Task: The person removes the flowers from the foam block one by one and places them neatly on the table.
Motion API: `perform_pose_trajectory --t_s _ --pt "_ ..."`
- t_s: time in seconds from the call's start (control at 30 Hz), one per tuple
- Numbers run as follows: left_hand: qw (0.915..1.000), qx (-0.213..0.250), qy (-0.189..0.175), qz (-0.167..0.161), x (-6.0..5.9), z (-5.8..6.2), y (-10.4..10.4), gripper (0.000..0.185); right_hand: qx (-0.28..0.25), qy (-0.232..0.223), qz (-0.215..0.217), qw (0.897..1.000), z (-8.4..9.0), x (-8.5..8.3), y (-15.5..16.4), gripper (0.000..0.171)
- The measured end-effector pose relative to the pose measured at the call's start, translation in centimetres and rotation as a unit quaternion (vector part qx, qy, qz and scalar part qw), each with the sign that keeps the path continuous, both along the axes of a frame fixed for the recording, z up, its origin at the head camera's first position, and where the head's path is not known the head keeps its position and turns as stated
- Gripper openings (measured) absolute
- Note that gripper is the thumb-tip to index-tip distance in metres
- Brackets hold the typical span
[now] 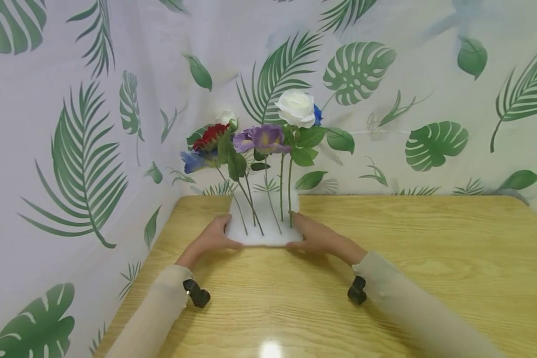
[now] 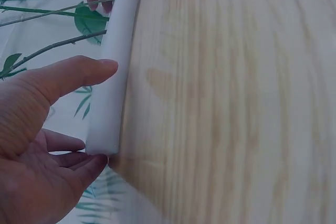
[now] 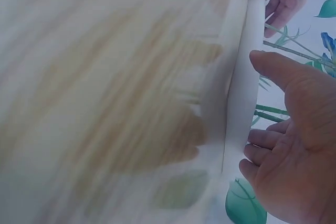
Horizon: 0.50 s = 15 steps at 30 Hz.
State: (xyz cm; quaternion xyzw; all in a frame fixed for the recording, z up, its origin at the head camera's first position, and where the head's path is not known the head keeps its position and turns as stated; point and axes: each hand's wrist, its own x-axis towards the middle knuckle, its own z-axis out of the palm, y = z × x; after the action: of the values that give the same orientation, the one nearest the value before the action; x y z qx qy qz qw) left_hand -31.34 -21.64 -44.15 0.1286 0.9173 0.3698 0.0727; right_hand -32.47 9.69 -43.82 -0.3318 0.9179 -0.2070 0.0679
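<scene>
the foam block (image 1: 264, 233) lies between both hands, long axis from 9 to 3 o'clock: left hand (image 1: 212, 239) grasps its 9 o'clock end, right hand (image 1: 315, 237) its 3 o'clock end, on the desk (image 1: 429, 258).

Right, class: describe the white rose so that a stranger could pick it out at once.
On the wooden table, two hands hold a white foam block stuck with flower stems. The white rose stands tallest, on the right. It is far bigger than the small white bud further left.
</scene>
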Motion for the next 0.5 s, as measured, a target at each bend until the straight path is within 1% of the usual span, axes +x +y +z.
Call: perform_pose_trajectory --t_s 0.2,0.33,0.5 --pt "0.9999 0.005 -0.008 -0.003 0.4 0.2 1.9 0.104 -0.009 0.016 -0.003 1.000 -0.2 0.8 2.1 0.089" --pt "0.9997 0.014 -0.014 -0.012 0.6 0.3 3.3 0.102 -0.015 0.016 -0.013 1.000 -0.4 1.2 3.8 0.090" --pt "0.9989 0.026 -0.029 -0.027 0.9 0.6 5.5 0.102 -0.022 0.017 -0.020 0.999 -0.5 1.9 6.6 0.091"
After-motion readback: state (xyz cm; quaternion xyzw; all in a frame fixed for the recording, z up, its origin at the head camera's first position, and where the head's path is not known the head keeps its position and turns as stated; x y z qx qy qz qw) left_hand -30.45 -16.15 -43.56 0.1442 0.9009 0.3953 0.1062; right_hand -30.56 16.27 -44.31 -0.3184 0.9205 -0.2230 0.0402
